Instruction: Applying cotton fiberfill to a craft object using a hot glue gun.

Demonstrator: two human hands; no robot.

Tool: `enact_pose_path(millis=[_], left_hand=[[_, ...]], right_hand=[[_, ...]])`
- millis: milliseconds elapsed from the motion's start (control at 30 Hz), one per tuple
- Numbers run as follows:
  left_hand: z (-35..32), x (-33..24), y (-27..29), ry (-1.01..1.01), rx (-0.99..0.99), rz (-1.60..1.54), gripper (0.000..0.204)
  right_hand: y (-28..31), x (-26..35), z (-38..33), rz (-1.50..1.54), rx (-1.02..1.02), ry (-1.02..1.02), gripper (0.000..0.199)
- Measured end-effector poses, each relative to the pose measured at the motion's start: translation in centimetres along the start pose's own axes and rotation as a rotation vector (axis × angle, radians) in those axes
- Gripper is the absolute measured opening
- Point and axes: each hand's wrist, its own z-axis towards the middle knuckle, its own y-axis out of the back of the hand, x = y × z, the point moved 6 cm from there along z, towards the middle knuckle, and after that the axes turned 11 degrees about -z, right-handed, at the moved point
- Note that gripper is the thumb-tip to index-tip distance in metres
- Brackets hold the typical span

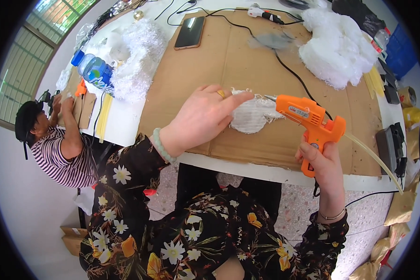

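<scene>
Gluing is under way: the left hand (pixel 203 119) presses flat, fingers together, on a white fringed piece (pixel 254 114) near the cardboard sheet's (pixel 219 65) front edge, while the right hand (pixel 323 163) grips an orange hot glue gun (pixel 310 123), nozzle touching the piece; next likely needs a steady trigger squeeze

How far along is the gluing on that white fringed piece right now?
Looks done: the white fringed piece already lies flat on the cardboard sheet. In hand: the left hand presses it down while the right hand holds the orange glue gun, nozzle at the piece's upper edge. Left: the heaps of white fluffy material lie untouched; how much of the edge is glued I cannot tell.
</scene>
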Motion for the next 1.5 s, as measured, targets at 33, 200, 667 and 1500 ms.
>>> enact_pose_path(millis=[33, 200, 667, 1500], left_hand=[[0.1, -0.2, 0.2, -0.005, 0.005, 0.002, 0.053], [-1.0, 2.0, 1.2, 0.334, -0.103, -0.189, 0.068], [-0.6, 0.6, -1.3, 0.045, 0.000, -0.008, 0.057], [-2.3, 0.7, 1.2, 0.148, -0.146, -0.160, 0.058]], right_hand=[[0.1, -0.2, -0.1, 0.044, -0.015, 0.007, 0.029], [0.2, -0.3, -1.0, 0.185, -0.085, 0.062, 0.029], [0.7, -1.4, -1.5, 0.218, -0.072, 0.077, 0.034], [0.6, -1.6, -1.3, 0.276, -0.090, 0.099, 0.038]])
